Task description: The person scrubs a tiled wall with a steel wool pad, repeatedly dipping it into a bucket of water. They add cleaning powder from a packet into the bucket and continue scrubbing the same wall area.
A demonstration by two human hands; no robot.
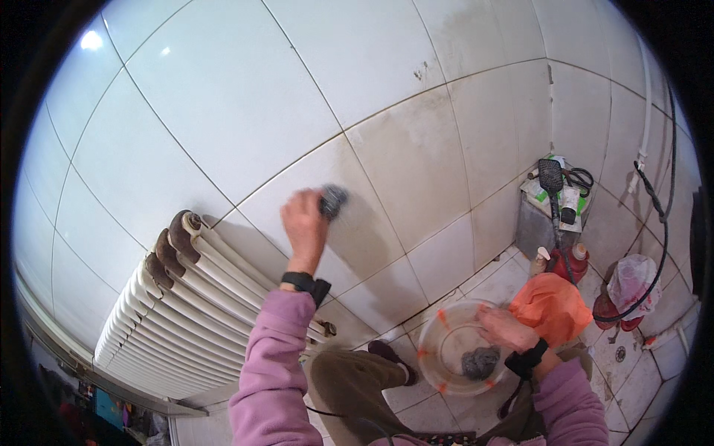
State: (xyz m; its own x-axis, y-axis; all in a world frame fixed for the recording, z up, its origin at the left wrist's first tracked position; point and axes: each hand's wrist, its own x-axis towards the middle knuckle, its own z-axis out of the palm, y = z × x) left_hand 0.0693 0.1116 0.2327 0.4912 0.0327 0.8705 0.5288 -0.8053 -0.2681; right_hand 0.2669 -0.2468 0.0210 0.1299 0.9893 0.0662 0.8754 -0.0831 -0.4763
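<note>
My left hand (303, 223) is closed round a grey scouring pad (334, 201), pressed to the white wall tiles. Around and to the right of the pad, the tile carries a brownish stain (361, 238). Low on the right, my right hand (506, 329) grips the rim of a clear plastic basin (440, 369) with orange marks, its fingers reaching over the inside. In the basin lies a crumpled dark grey wad (481, 362), apart from my right fingers; whether it is a cloth or another pad I cannot tell.
A white ribbed radiator (201, 312) with rusty ends stands left of my left arm. An orange plastic bag (552, 306) lies beside the basin. In the corner, a grey box (537, 230) bears a black brush (551, 177); red bottles (578, 260) stand before it. A black hose (658, 275) hangs at right.
</note>
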